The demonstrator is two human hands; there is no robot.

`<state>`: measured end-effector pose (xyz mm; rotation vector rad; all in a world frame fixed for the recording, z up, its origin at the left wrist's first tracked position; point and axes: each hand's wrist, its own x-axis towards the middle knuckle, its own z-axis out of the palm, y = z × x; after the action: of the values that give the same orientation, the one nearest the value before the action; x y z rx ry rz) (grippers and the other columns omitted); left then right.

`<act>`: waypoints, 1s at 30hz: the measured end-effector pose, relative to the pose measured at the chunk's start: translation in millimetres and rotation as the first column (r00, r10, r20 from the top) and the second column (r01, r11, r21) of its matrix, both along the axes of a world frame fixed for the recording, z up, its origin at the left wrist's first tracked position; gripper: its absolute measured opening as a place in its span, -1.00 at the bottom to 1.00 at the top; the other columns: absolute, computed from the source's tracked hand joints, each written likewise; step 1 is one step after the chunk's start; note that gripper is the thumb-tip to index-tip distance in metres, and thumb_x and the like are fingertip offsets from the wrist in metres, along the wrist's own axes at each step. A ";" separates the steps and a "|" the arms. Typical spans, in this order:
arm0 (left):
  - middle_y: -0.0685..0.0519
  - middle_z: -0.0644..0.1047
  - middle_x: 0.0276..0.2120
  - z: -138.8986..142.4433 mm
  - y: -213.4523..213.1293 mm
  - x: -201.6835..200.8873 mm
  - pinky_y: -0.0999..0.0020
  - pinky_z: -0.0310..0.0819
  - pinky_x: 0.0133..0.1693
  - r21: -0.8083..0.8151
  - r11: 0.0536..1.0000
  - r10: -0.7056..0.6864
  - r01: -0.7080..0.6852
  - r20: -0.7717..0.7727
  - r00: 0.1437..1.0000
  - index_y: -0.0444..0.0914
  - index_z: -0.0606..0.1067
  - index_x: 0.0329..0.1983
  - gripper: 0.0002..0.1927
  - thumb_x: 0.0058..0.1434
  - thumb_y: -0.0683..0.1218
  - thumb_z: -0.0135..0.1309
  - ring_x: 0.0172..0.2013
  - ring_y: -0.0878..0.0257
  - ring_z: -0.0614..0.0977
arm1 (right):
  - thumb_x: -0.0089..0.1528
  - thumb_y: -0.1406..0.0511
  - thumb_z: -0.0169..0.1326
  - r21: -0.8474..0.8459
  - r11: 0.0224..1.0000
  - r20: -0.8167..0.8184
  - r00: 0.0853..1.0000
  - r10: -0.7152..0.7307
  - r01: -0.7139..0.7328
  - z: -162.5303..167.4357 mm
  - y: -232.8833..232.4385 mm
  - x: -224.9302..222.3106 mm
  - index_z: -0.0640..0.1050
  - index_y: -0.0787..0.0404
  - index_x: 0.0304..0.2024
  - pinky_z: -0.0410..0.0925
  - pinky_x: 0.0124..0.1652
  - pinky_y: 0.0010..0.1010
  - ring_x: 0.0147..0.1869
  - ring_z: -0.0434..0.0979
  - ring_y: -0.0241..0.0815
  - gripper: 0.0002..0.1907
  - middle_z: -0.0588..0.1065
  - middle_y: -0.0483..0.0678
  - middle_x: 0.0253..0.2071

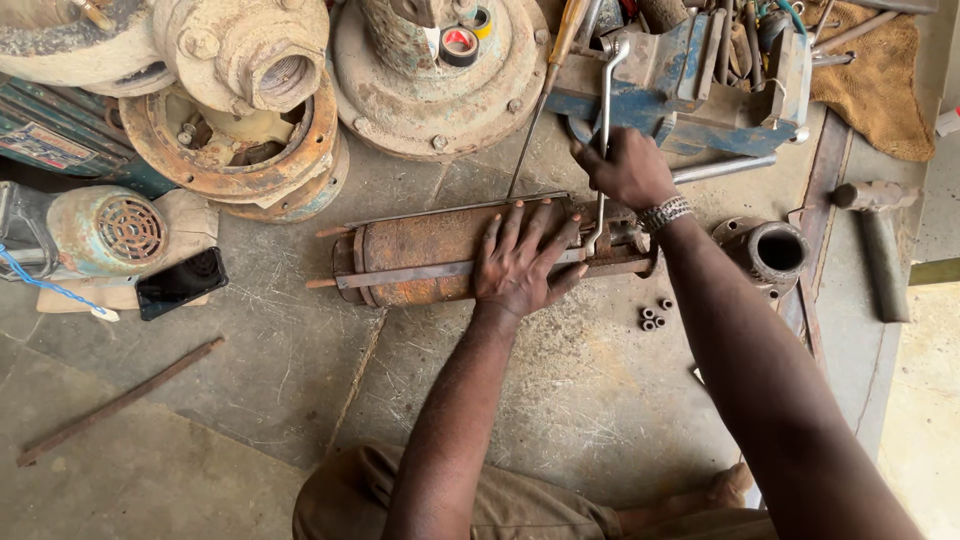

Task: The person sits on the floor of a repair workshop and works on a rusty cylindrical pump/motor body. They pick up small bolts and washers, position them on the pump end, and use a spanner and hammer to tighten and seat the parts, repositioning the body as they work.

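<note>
A rusty cylindrical pump body with long metal straps lies on its side on the concrete floor. My left hand presses flat on its right half, fingers spread. My right hand, with a beaded bracelet at the wrist, grips a bent metal wrench whose lower end meets the cylinder's right end fitting. Several small dark nuts lie on the floor just right of my left hand.
A blue bench vise holding tools stands behind the cylinder. Rusty pump casings and a round housing crowd the back left. A pipe fitting, a hammer, a black phone and a thin rod lie around.
</note>
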<state>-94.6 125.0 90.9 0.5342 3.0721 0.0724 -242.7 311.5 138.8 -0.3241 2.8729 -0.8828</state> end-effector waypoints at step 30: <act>0.16 0.16 0.50 8.0 1.5 -1.7 -0.14 -0.09 0.39 0.112 0.986 0.131 -0.122 -0.076 0.988 0.24 0.13 0.52 -0.18 0.25 0.59 -0.36 0.44 -0.01 0.18 | 0.42 0.20 -0.05 -0.064 0.958 -0.553 0.809 0.198 -0.278 8.0 44.8 224.9 0.54 0.26 0.08 0.52 -0.18 -0.09 -0.18 0.63 0.12 -0.68 0.56 0.12 -0.12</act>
<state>-96.3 126.5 98.8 0.3531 3.1953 0.2247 -17.8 356.3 146.8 -1.0957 3.1492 -1.0932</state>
